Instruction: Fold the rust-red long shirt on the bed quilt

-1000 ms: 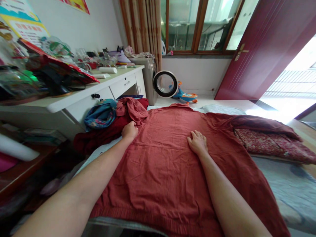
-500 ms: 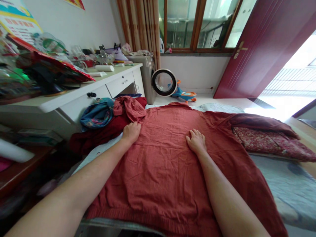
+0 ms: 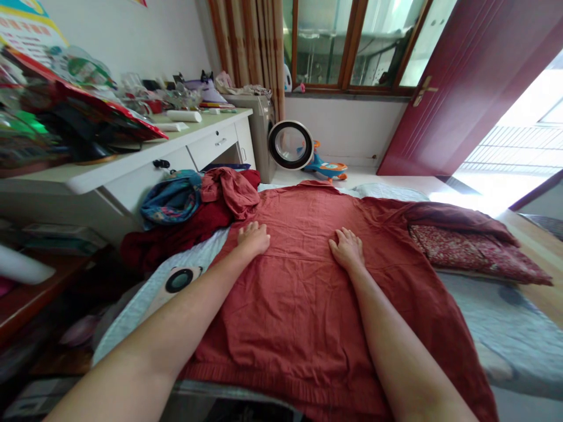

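A rust-red long-sleeved jacket with a collar and a gathered hem lies spread on the bed, collar pointing away from me. My left hand rests on its upper left part, fingers a little apart and bent. Farther right, my right hand lies palm down on the cloth with its fingers spread. The left sleeve is bunched over a pile of clothes; the right sleeve stretches across a red patterned pillow.
Left of the jacket are a blue patterned cloth and dark red clothing. A pale bedsheet shows on both sides. A cluttered white desk stands left. Beyond are a washing machine door, a blue-orange ride-on toy and a red door.
My left hand has moved right, from the jacket's left edge onto its upper part. The left edge has shifted inward, baring more sheet with a round dark print. My right hand has barely moved.
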Demonstrator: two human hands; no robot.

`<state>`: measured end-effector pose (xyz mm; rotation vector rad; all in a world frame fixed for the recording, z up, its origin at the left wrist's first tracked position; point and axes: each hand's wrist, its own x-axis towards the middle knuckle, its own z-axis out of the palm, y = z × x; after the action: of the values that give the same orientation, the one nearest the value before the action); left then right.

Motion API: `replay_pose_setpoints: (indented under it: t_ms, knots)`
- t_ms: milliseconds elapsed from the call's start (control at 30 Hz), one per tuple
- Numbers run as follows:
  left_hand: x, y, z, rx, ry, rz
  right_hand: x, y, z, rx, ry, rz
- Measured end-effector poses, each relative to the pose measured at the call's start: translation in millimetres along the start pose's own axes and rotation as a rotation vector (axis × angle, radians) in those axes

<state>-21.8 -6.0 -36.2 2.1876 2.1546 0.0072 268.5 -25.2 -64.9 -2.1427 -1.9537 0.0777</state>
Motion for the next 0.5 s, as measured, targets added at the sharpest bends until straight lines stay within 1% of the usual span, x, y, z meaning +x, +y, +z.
replay_pose_setpoints:
  t_ms: [100, 167, 200, 267, 333, 500]
  knots:
    - [-22, 42, 6.7, -0.056, 0.096, 0.176, 0, 0, 0, -0.005, -0.004, -0.001]
    - [-38, 59, 17.7, -0.095, 0.073, 0.257, 0, 0, 0, -0.003, -0.001, -0.007]
    - [-44, 64, 23.5, -0.106, 0.074, 0.279, 0, 0, 0, -0.001, 0.002, -0.01]
    - [-53, 66, 32.9, -0.111, 0.086, 0.306, 0, 1, 1, 0.004, 0.012, -0.016]
    - [-56, 63, 37.8, -0.1, 0.103, 0.323, 0, 2, 2, 0.01, 0.034, -0.028]
    - [-57, 60, 37.8, -0.054, 0.158, 0.339, -4, 5, 0, 0.069, 0.161, -0.1]
